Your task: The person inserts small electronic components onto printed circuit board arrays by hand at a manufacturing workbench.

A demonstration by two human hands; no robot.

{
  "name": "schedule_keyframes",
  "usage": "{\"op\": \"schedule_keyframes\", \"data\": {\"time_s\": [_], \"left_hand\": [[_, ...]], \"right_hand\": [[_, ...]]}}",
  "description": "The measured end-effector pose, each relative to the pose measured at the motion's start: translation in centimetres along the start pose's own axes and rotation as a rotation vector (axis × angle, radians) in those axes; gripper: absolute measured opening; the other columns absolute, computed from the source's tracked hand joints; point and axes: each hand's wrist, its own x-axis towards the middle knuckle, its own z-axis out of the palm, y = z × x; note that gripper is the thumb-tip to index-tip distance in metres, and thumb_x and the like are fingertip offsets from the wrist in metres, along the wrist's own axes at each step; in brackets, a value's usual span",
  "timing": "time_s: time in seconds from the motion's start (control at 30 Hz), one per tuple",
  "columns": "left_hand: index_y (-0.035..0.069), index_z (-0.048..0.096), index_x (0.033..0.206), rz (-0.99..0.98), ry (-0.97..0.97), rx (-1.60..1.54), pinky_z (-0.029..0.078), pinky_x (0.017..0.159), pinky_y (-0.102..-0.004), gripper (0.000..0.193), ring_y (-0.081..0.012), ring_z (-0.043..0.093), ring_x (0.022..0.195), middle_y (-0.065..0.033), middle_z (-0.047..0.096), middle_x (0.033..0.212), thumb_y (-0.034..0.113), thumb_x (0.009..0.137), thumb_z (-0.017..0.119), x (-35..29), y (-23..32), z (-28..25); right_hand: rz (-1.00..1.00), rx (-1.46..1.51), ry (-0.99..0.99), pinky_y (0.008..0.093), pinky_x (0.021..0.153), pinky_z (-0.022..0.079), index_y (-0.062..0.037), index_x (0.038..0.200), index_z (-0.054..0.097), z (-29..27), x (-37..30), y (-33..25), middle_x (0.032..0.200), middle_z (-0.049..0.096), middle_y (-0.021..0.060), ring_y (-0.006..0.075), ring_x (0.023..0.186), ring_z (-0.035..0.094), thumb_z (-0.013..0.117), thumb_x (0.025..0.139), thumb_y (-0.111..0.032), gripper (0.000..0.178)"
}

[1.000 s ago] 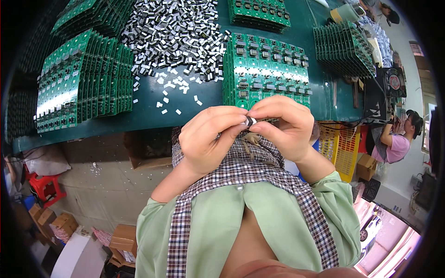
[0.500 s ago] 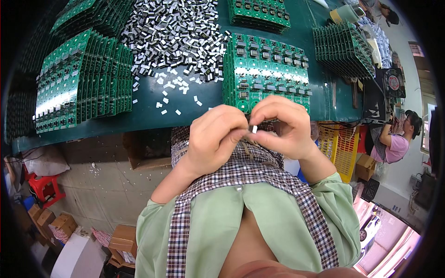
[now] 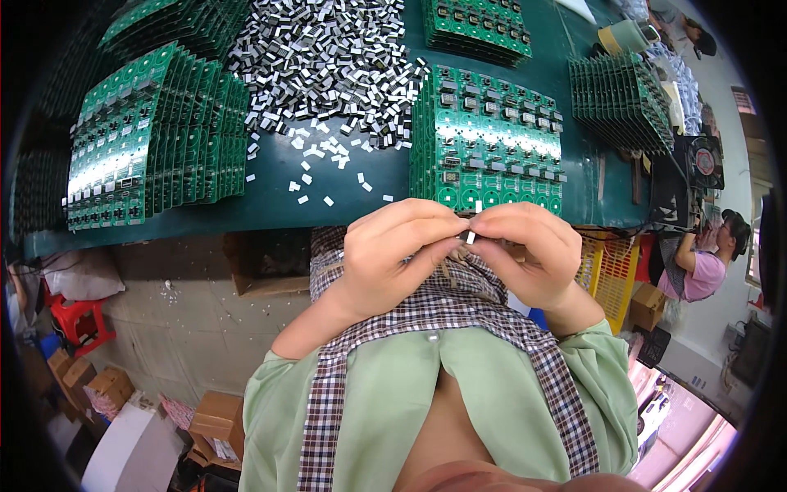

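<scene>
Just past the table's front edge my left hand (image 3: 404, 254) and my right hand (image 3: 529, 252) meet, fingertips pinched together. Between them is a small white piece (image 3: 471, 237), its ends showing below and above the fingers; the rest is hidden. Directly beyond the hands lies a stack of green circuit boards (image 3: 500, 139) fitted with rows of small display blocks. To its left spreads a big heap of small black-and-white rectangular blocks (image 3: 328, 66). Several loose white pieces (image 3: 328, 149) are scattered at the heap's near side.
Leaning rows of green circuit boards (image 3: 123, 148) fill the left of the dark green table (image 3: 279, 176). Another board stack (image 3: 479, 29) lies behind, and one more (image 3: 619, 98) stands at right. A yellow crate (image 3: 608, 275) is below the table, and a person in pink (image 3: 701, 271) is at far right.
The view has shifted slightly. My right hand's curled fingers have flattened toward the left hand's fingertips, and the white piece now shows above the fingers as well as below.
</scene>
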Motion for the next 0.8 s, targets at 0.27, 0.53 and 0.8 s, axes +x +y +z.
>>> {"op": "schedule_keyframes", "data": {"time_s": [0.27, 0.53, 0.8], "left_hand": [[-0.001, 0.060, 0.079, -0.058, 0.066, 0.103, 0.049, 0.060, -0.0312, 0.010, -0.0252, 0.061, 0.068, -0.0117, 0.062, 0.076, -0.004, 0.073, 0.068, 0.9, -0.3, -0.8], [-0.001, 0.066, 0.103, -0.106, -0.032, 0.192, 0.049, 0.065, -0.0278, 0.031, -0.0217, 0.062, 0.077, -0.0127, 0.062, 0.090, -0.008, 0.073, 0.067, 1.4, 0.7, -0.9], [0.000, 0.068, 0.089, 0.039, 0.061, 0.287, 0.047, 0.057, -0.0281, 0.025, -0.0205, 0.061, 0.066, -0.0090, 0.064, 0.078, -0.006, 0.066, 0.073, 1.0, 0.1, 0.0]], "right_hand": [[-0.049, -0.228, 0.103, 0.0310, 0.065, 0.053, -0.0009, 0.086, 0.066, -0.5, 1.4, 0.7, 0.082, 0.066, 0.0097, 0.0244, 0.075, 0.066, 0.075, 0.065, 0.003, 0.024], [0.080, -0.049, 0.015, 0.0302, 0.068, 0.053, -0.0017, 0.088, 0.067, -0.2, 1.2, 1.5, 0.085, 0.067, 0.0099, 0.0223, 0.078, 0.066, 0.074, 0.068, 0.002, 0.021], [0.063, 0.013, 0.014, 0.0291, 0.067, 0.054, -0.0005, 0.087, 0.067, 0.3, 1.0, 1.4, 0.085, 0.068, 0.0106, 0.0212, 0.077, 0.067, 0.074, 0.068, 0.002, 0.021]]}}
